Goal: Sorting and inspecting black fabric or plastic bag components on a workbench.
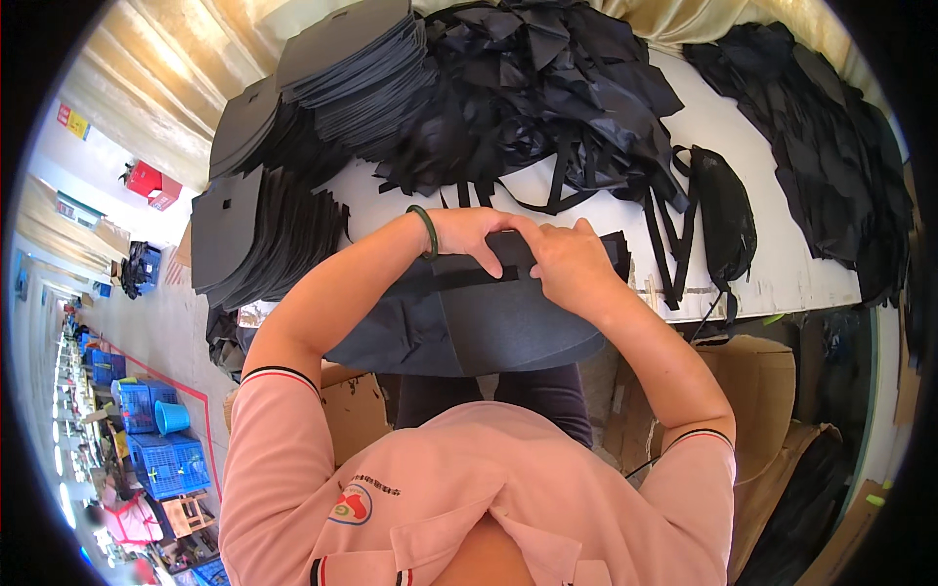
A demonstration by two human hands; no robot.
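A black fabric panel (508, 327) hangs over the near edge of the table, toward my lap. Its right part looks smooth and stiff, its left part softer and creased. My left hand (467, 234), with a green bangle at the wrist, pinches its upper edge, thumb in front and the other fingers mostly hidden. Close beside it, my right hand (575, 266) grips the same edge with curled fingers, and the two hands meet at the fingertips. Just below the left thumb, a small darker patch (503, 274) shows on the panel.
Stacks of flat black panels (230, 230) stand on the white table (803, 264) at left. Behind my hands lies a heap of black fabric pieces with straps (557, 88). A black pouch (723, 210) and more black fabric (831, 156) lie at right. Cardboard boxes (752, 391) sit below.
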